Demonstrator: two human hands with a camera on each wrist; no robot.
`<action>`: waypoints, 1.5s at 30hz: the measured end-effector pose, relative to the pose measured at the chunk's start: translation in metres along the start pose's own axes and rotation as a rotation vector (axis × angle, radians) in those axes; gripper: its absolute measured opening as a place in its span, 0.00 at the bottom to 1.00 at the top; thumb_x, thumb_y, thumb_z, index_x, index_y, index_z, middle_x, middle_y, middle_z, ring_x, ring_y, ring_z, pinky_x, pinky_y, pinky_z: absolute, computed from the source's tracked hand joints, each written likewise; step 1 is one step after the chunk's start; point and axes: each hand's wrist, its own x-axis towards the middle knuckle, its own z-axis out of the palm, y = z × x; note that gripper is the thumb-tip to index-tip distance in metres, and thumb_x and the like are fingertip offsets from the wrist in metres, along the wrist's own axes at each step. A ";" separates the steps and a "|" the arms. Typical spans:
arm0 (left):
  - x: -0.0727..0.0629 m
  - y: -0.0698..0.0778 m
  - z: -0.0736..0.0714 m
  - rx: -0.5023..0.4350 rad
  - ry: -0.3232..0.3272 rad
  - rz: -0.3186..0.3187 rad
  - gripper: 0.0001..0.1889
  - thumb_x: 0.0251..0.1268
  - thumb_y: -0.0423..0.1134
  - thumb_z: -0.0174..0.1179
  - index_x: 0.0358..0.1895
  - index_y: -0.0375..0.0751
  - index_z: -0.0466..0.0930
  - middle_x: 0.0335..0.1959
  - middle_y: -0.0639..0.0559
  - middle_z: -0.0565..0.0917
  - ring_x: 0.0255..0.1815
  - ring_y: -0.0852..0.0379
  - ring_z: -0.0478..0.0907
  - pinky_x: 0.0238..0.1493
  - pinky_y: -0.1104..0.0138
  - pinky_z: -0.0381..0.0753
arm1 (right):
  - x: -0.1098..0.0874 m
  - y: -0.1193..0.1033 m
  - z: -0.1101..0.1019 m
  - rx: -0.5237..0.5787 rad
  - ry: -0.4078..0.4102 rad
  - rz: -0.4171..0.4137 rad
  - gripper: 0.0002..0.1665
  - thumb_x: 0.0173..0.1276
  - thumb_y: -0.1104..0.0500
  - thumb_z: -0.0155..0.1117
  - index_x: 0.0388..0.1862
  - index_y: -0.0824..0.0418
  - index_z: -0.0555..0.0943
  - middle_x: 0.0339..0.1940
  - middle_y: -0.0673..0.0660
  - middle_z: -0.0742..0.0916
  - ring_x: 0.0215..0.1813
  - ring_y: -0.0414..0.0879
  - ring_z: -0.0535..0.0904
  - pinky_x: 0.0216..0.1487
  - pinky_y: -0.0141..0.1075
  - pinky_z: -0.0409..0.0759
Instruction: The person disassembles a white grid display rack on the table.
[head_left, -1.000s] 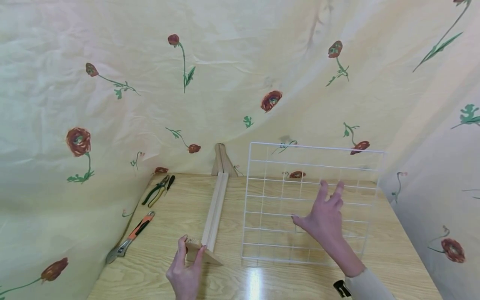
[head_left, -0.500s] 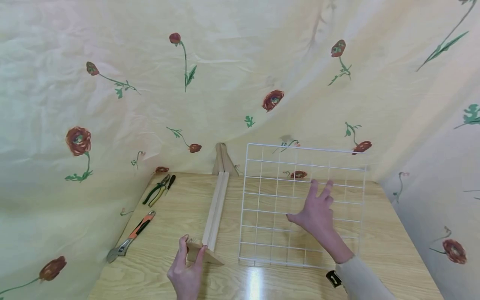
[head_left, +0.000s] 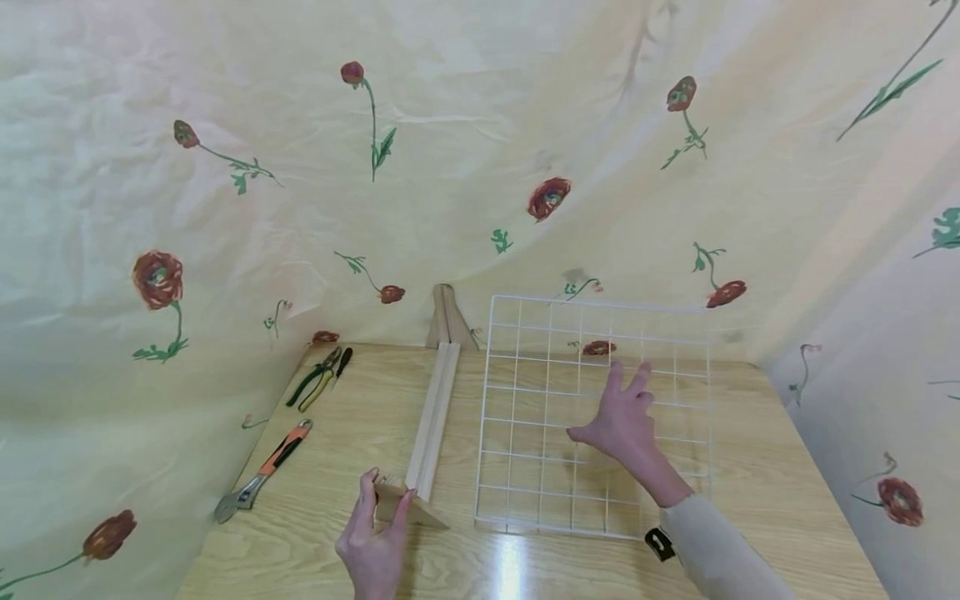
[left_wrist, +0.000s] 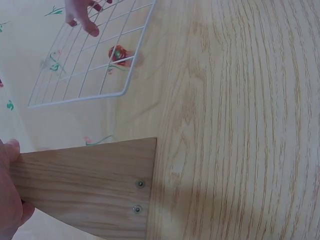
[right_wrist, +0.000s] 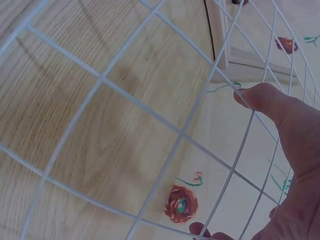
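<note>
A wooden stand lies along the table, with two parallel rails (head_left: 433, 417) joining a flared end board at the back (head_left: 445, 321) to a near end board (left_wrist: 95, 185) that shows two screws. My left hand (head_left: 372, 537) pinches the narrow top of the near board between thumb and fingers. To the right, a white wire grid panel (head_left: 525, 454) stands roughly upright, its lower edge close to the tabletop; whether it touches cannot be told. My right hand (head_left: 622, 421) holds the grid by its wires, thumb and fingers spread wide. In the right wrist view the thumb (right_wrist: 265, 100) lies against one wire.
On the left of the wooden table (head_left: 315, 546) lie pliers (head_left: 315, 381), a small black-handled screwdriver (head_left: 342, 364) and an adjustable wrench (head_left: 262, 472) with an orange and black handle. Flower-printed cloth (head_left: 442, 150) hangs behind and at both sides.
My right hand has moved left, bringing the wire grid slightly closer to the stand and turning it a little. My left hand keeps its pinch on the near end board.
</note>
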 end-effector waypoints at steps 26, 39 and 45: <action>0.000 -0.002 0.002 0.021 -0.007 0.013 0.32 0.65 0.58 0.64 0.49 0.25 0.81 0.40 0.34 0.87 0.34 0.37 0.85 0.25 0.59 0.87 | 0.020 0.010 0.040 -0.046 -0.215 0.057 0.84 0.35 0.41 0.88 0.76 0.71 0.42 0.71 0.86 0.37 0.57 0.86 0.62 0.23 0.53 0.82; -0.001 -0.001 0.002 0.042 -0.006 0.002 0.32 0.64 0.59 0.65 0.48 0.26 0.82 0.40 0.37 0.88 0.34 0.40 0.86 0.29 0.68 0.87 | 0.025 0.010 0.052 -0.057 -0.271 0.077 0.83 0.36 0.42 0.87 0.77 0.74 0.43 0.70 0.87 0.38 0.56 0.85 0.63 0.29 0.59 0.82; -0.002 -0.002 0.002 0.032 -0.004 -0.001 0.32 0.64 0.58 0.65 0.49 0.26 0.82 0.40 0.36 0.87 0.35 0.40 0.86 0.28 0.66 0.87 | 0.026 0.006 0.055 -0.064 -0.305 0.094 0.82 0.38 0.42 0.86 0.76 0.75 0.44 0.70 0.88 0.39 0.58 0.86 0.61 0.34 0.64 0.82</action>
